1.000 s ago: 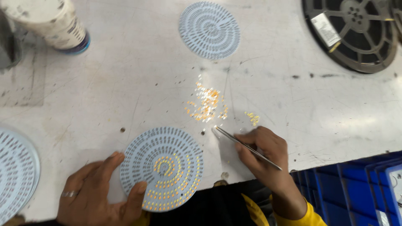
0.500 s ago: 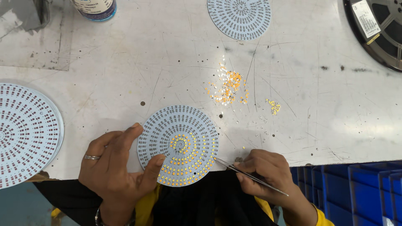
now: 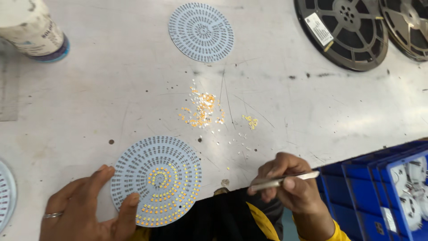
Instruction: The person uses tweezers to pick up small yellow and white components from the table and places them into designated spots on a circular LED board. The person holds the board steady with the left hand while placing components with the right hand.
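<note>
Your left hand (image 3: 84, 207) lies spread and flat on the near-left edge of the round circuit board (image 3: 156, 179), thumb and fingers resting on its rim to steady it on the counter (image 3: 111, 98). Your right hand (image 3: 292, 185) is pressed together around a pair of metal tweezers (image 3: 285, 179), pinching them just right of the board at the near counter edge; you cannot tell from this view whether a chip sits in the tips.

Progress, as judged from the board: the innermost rings and a run along the near and right rim carry small yellow chips. The remaining rings, mostly left and far on the board, show bare pads. Roughly a third appears populated.

Supply: a loose scatter of yellow chips (image 3: 203, 109) lies on the counter beyond the board, with a smaller clump (image 3: 252, 121) to its right.

A second, unpopulated round board (image 3: 201, 31) lies at the far side. Two dark component reels (image 3: 343, 31) lie far right, apparently wound out.

Containers: the blue bins (image 3: 379, 196) near right hold white round parts. A white cylindrical canister (image 3: 31, 27) stands far left; contents not visible.
</note>
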